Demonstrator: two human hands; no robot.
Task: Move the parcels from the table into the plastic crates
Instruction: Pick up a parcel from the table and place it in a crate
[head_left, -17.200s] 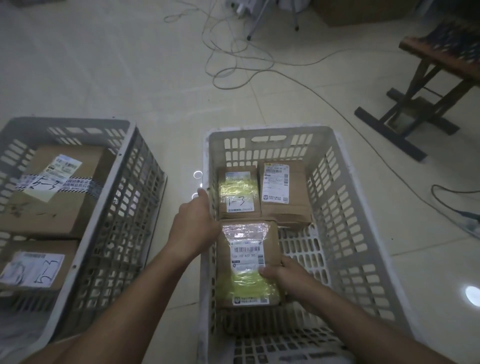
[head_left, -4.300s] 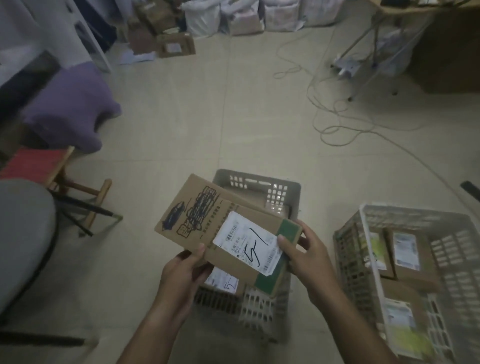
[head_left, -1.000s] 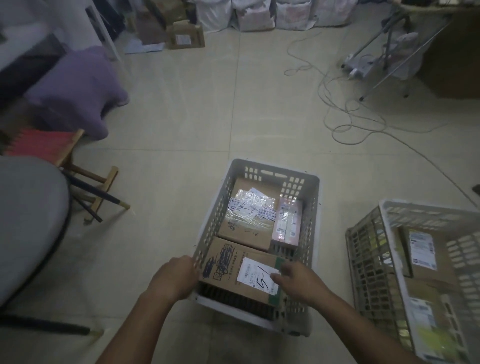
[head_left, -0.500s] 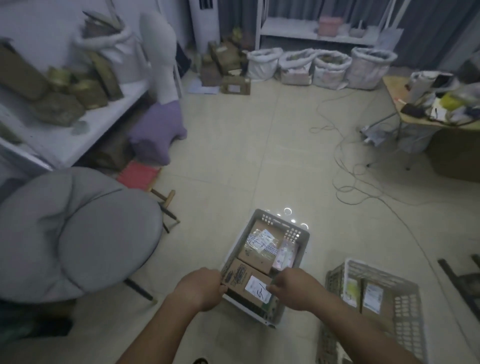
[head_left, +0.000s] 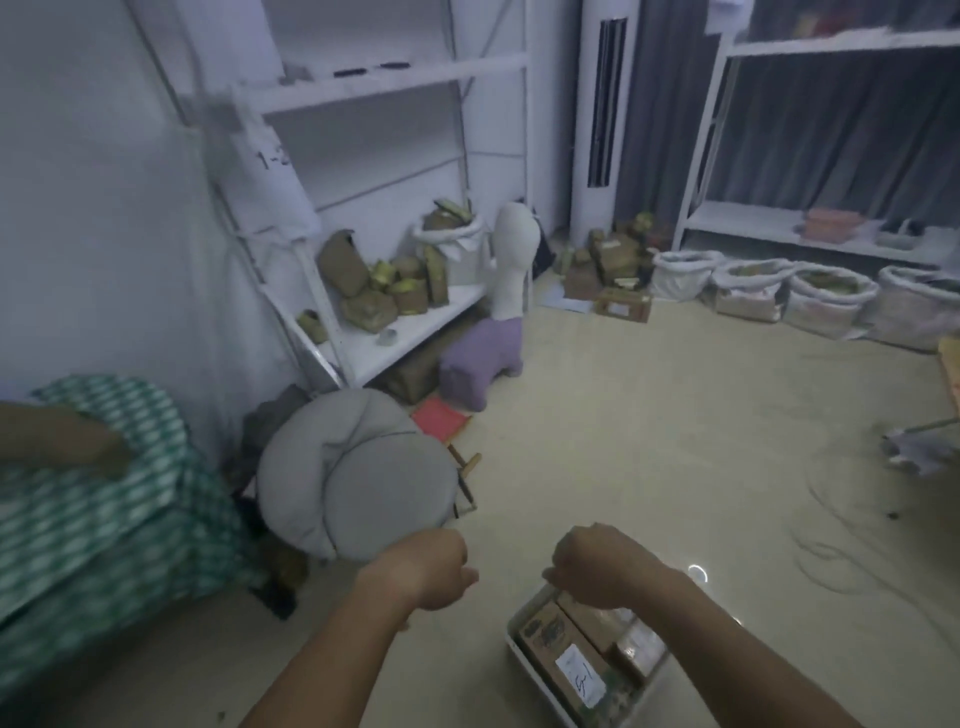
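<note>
My left hand (head_left: 426, 571) and right hand (head_left: 597, 566) have let go, loosely curled and empty; the "5-1" parcel (head_left: 563, 654) now lies in the crate (head_left: 519, 652), lower right.

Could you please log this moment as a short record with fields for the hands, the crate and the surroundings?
left hand: left hand raised above the floor, fingers loosely curled, holding nothing
right hand: right hand above the crate's far end, fingers loosely curled, holding nothing
crate: pale plastic crate on the floor, partly cut off at the bottom of the frame
contents: cardboard parcel with a handwritten white label, more boxes beside it
surroundings: grey cushion; checked green cloth; white shelving with packets
image quality: dim, motion-blurred
</note>
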